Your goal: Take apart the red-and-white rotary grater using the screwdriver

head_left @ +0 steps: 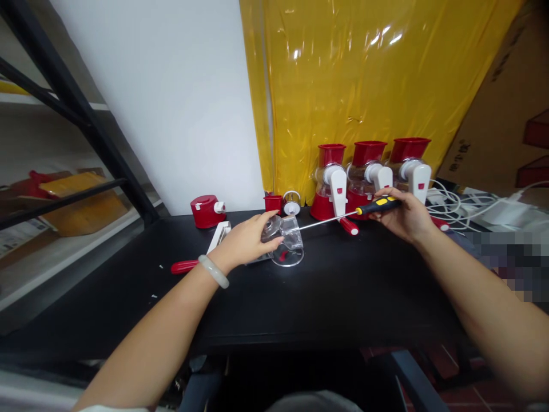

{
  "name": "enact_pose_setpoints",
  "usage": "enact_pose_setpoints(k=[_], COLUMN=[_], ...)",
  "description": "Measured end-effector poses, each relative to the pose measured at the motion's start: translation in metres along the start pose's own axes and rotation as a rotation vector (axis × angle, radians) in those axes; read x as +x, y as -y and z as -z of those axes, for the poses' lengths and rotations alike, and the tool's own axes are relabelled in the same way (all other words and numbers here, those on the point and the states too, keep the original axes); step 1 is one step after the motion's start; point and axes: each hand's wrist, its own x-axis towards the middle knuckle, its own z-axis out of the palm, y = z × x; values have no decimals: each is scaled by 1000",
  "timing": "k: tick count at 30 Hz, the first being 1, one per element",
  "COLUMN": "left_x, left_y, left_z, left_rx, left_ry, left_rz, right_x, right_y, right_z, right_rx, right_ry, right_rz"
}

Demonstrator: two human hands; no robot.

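Note:
My left hand (253, 237) is closed around a clear plastic grater body (293, 232), its fingers and thumb gripping the round end. In my right hand (401, 214) is a screwdriver (377, 205) with a black and yellow handle. Its long shaft points left, and the tip meets or lies just in front of the clear body; which of these I cannot tell. Beneath is a clear round base (288, 257). A white crank arm with a red handle (185, 266) lies beside my left wrist, partly hidden by it.
Several red and white rotary graters (331, 153) stand at the back right. A red base (207, 211), a small red hopper (273, 203) and a metal drum (292, 202) sit along the back of the black table (334, 303). White cables (461, 200) and a cardboard box (493, 131) are at right.

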Motion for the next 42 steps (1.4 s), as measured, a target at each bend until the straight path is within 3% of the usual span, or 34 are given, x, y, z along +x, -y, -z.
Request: enact_pose_setpoints(k=[7, 13, 18, 23, 26, 34, 42], left_x=[0, 0, -1, 0, 0, 0, 0], left_y=[1, 1, 0, 1, 2, 1, 0], left_z=[0, 0, 0, -1, -1, -1, 0], left_rx=[-9, -10, -9, -11, -12, -14, -15], left_ry=[-2, -5, -3, -6, -4, -6, -2], left_rz=[-4, -8, -8, -9, -16, -11, -5], right_x=[3, 3, 2, 5, 5, -1, 9], right_y=[-7, -6, -4, -7, -8, -1, -13], right_z=[4, 3, 3, 2, 2, 2, 10], right_rx=[-192, -94, -23, -123, -204, -4, -319], right_ry=[12, -53, -11, -82, -35, 36, -67], right_rz=[17, 38, 16, 52, 58, 26, 72])
